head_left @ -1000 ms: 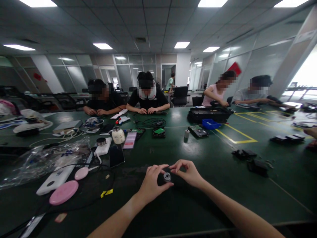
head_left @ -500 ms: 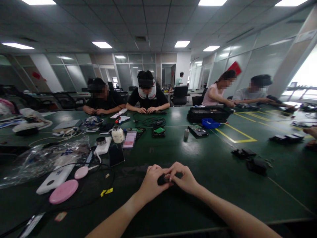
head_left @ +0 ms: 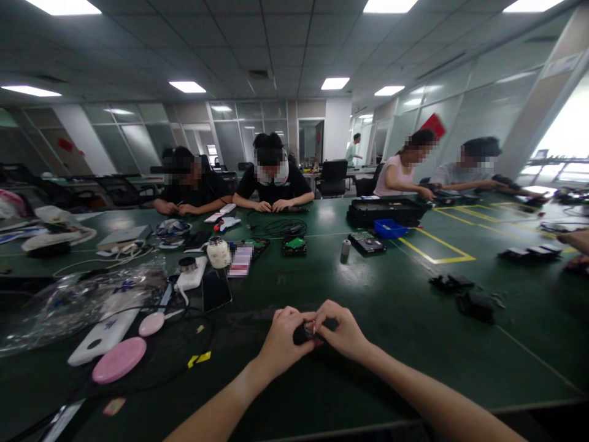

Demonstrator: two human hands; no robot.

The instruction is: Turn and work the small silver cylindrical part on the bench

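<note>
The left hand [head_left: 282, 339] holds a small, round, grey metal piece [head_left: 308, 329] between thumb and fingers; the right hand [head_left: 344, 333] stands narrow at its right side, whether gripping, I cannot tell.

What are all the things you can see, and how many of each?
table: 1, green, across the view
phone: 1, black, left of centre
jar-shaped thing: 1, cream, behind the phone
oval pieces: 2, pink, front left
plastic wrap: uncounted, clear, far left
can-shaped part: 1, grey, mid-table
circuit boards: at least 2, green, mid-table
tray: 1, blue, right of centre
big case: 1, black, behind the tray
people: at least 5, mixed clothes, beyond the table
ceiling lights: at least 7, white, overhead
round piece: 1, greyish, front centre, mostly hidden
left fingers: bare, around the round piece
right fingers: bare, at the round piece
</note>
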